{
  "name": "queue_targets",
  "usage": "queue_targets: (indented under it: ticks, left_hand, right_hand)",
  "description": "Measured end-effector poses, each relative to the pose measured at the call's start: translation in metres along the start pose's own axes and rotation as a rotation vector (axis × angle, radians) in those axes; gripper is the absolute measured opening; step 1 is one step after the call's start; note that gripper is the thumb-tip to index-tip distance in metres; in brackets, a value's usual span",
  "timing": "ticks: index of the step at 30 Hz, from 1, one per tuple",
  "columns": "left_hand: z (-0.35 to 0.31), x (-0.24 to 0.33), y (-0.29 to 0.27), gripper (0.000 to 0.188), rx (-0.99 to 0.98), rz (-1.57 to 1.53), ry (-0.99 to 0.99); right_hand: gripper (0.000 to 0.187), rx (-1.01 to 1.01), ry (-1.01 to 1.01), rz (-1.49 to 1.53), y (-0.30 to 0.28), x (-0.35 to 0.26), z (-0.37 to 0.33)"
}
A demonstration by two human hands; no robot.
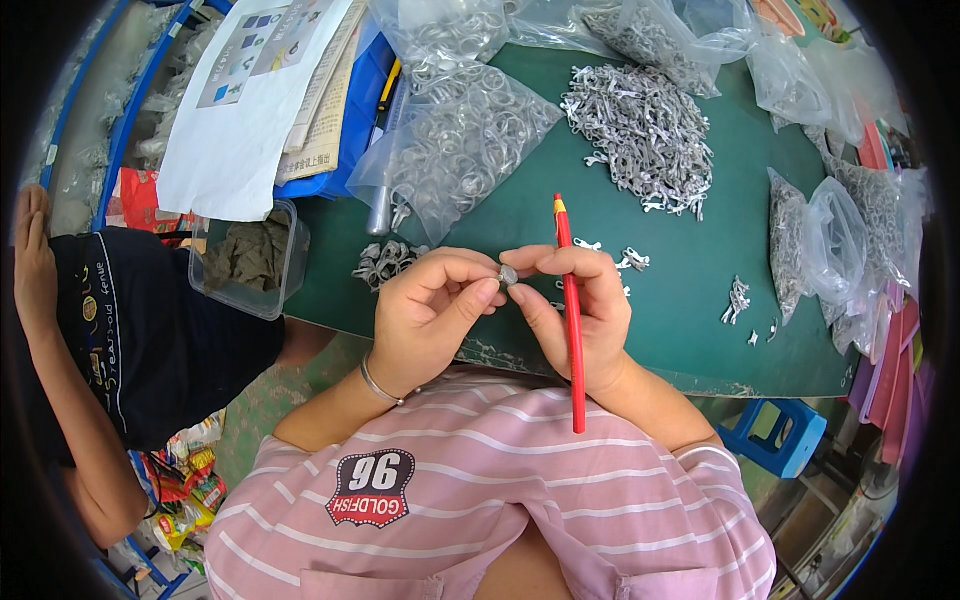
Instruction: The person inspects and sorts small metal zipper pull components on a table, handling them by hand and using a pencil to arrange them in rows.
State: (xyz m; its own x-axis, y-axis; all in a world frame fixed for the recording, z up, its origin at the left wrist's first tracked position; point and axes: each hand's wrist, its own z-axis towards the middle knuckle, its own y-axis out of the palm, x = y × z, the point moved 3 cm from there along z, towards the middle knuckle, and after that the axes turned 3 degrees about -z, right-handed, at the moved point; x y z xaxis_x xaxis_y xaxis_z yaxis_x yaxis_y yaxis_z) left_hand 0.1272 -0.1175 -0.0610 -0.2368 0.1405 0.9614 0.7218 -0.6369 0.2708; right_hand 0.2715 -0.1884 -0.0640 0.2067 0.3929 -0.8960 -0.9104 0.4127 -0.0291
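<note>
Clear tub [297, 250]: at the left edge of the bench [690, 320], with a crumpled dark cloth [245, 255] inside.
Small heap [385, 262]: grey metal parts just beyond the left hand, beside a bag of ring-shaped parts [455, 150].
Left hand [425, 300]: thumb and forefinger closed in a pinch on the near-left side of the metal piece.
Metal piece [509, 275]: small, grey, rounded; held above the bench between both sets of fingertips, neither hand nearer. It lies to the right of the left grip and to the left of the right grip; its long axis is too small to tell.
Right hand [598, 315]: thumb and forefinger pinch the piece's right side.
Red pencil [574, 350]: slants across the right hand, long axis running nearly toward the body.
Clasp pile [645, 135]: on the bench beyond the right hand.
Loose clasps [736, 300]: farther right, near filled bags [787, 235].
</note>
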Motion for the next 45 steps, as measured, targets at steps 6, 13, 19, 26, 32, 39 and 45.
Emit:
queue_targets:
  ticks: [6, 13, 19, 26, 32, 39, 45]
  left_hand:
    - [0.0, 0.003, 0.003, 0.008, 0.006, -0.006, 0.013]
    - [-0.001, 0.003, 0.004, 0.007, 0.007, -0.001, 0.008]
    - [0.0, 0.0, 0.003, 0.009, 0.001, 0.09, 0.08]
    - [0.002, 0.001, 0.002, 0.011, 0.002, 0.163, 0.142]
    - [0.002, -0.002, 0.002, 0.011, 0.024, 0.112, 0.103]
    - [0.004, -0.004, -0.002, 0.011, 0.075, 0.09, 0.055]
    - [0.005, 0.0, 0.001, 0.01, 0.084, 0.109, 0.106]
  right_hand:
    - [0.031, 0.007, 0.03, -0.031, -0.001, 0.001, 0.0]
    - [0.028, 0.023, 0.08, -0.045, -0.001, 0.001, -0.001]
    - [0.034, -0.102, 0.06, -0.108, -0.003, 0.0, -0.001]
    - [0.035, -0.094, 0.052, -0.112, -0.003, 0.003, -0.002]
    - [0.027, -0.004, 0.003, -0.157, -0.003, -0.001, 0.003]
    - [0.027, 0.026, -0.198, -0.225, -0.015, -0.015, 0.008]
    - [0.006, 0.033, -0.225, -0.08, -0.016, -0.009, 0.002]
